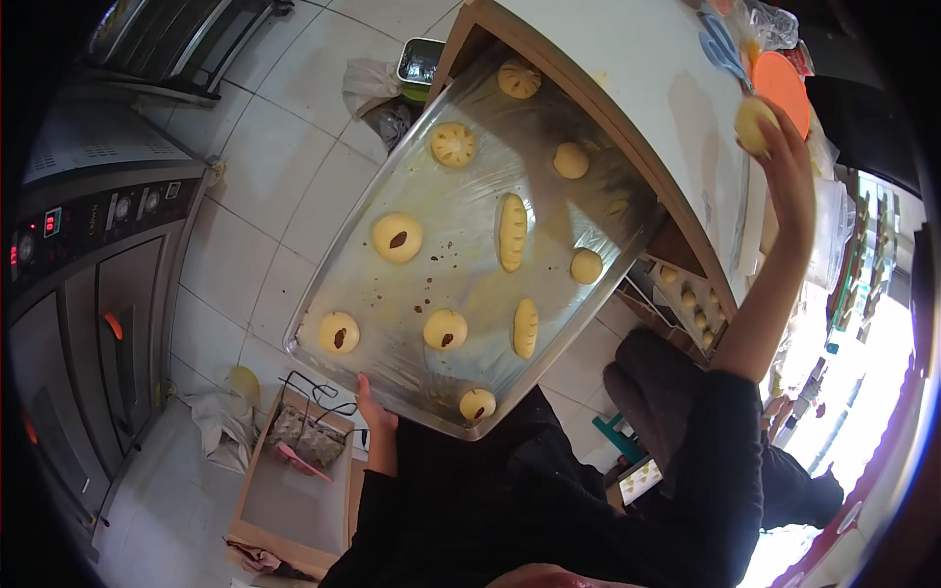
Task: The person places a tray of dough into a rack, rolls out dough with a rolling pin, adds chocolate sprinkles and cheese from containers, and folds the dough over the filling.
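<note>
A large metal baking tray [469,279] lies tilted across the middle, its far end inside the opening below the white worktop. My left hand [377,414] grips its near left edge, thumb up over the rim; the other fingers are hidden beneath. Raised over the worktop at the right, my right hand [790,157] holds a pale yellow dough ball [757,125]. On the tray sit several dough pieces: round buns with a dark filled slit [397,238], scored long rolls [513,233], flower-cut rounds [454,145] and plain balls [586,266]. Dark crumbs dot the middle.
The white worktop [647,59] carries blue-handled scissors [720,47] and an orange disc [781,88]. An oven [108,235] with lit displays stands at the left. On the floor is a cardboard box [294,490] holding an egg tray. Another tray of dough [691,294] shows under the worktop.
</note>
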Action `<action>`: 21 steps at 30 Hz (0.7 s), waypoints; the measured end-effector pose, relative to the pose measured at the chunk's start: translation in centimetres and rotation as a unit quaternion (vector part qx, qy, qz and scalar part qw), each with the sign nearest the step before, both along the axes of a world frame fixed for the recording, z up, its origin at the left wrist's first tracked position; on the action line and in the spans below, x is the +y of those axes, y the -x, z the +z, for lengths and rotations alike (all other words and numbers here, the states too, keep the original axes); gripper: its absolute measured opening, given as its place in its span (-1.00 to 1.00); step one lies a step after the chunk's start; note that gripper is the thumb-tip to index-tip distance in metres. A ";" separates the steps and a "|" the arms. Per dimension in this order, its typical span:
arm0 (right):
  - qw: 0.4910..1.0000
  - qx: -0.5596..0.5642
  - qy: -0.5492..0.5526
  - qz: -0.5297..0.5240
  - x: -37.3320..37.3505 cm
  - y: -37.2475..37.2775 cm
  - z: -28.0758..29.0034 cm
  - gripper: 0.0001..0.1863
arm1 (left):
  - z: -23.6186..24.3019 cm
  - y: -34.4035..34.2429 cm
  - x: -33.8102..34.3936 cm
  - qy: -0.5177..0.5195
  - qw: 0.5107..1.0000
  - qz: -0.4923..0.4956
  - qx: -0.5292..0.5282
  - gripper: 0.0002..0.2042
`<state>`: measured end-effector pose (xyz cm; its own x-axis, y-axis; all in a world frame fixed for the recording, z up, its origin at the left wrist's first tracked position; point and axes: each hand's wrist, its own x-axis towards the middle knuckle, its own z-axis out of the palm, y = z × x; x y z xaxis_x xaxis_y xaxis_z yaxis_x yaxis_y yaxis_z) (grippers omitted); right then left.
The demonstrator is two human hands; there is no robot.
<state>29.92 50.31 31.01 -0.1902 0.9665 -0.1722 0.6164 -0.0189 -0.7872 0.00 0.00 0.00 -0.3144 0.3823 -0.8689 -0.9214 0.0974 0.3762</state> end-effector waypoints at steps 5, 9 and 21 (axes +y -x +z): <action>0.921 0.323 0.202 0.083 -10.6 -0.2 -1.4 -0.31 | 0.7 0.2 0.1 -0.014 1.000 0.018 -0.008 -0.60; 0.868 0.289 0.389 0.110 -15.1 0.5 -6.3 -0.35 | 0.4 -0.1 0.0 -0.010 1.000 0.008 0.003 -0.61; 0.938 -0.339 -0.065 -0.035 -9.0 -5.8 -22.2 -0.53 | 1.7 -0.2 1.9 0.010 1.000 -0.016 0.018 -0.57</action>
